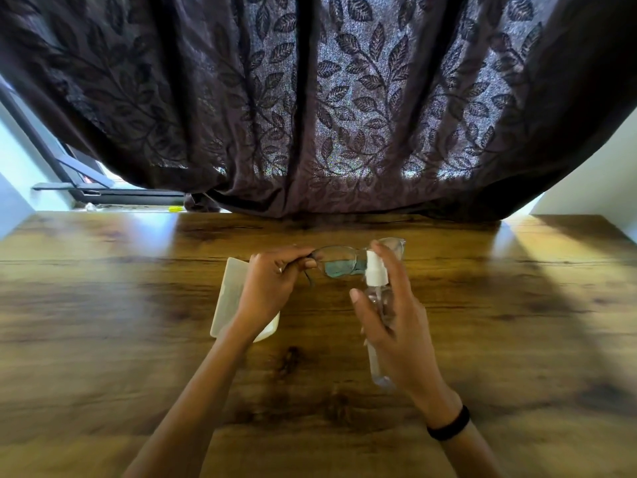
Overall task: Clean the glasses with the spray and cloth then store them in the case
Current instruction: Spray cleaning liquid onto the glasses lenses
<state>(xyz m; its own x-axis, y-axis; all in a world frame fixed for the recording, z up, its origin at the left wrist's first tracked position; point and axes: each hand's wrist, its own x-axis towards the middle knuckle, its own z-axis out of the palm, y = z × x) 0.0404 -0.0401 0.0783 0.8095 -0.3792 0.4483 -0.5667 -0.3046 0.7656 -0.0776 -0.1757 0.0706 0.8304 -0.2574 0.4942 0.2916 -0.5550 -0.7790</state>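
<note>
- Left hand (pixel 272 281): grip pinched on the left end of the glasses (pixel 339 260), held above the worktop (pixel 103 305).
- Right hand (pixel 396 326): grip wrapped around the clear spray bottle (pixel 377 288), forefinger on its white nozzle, just beside the right lens.
- Blue-green cloth (pixel 344 269) seen through the lenses; placement unclear.
- White case (pixel 229 294) flat on worktop, partly under left wrist.
- Black band (pixel 448 424) on right wrist.
- Dark leaf-patterned curtain (pixel 327 98) behind.

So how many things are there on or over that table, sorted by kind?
Glasses: 1
Spray bottle: 1
Teal cloth, seen behind the lenses: 1
White case: 1
Hands: 2, left hand and right hand
Black wristband: 1
Total: 7
</note>
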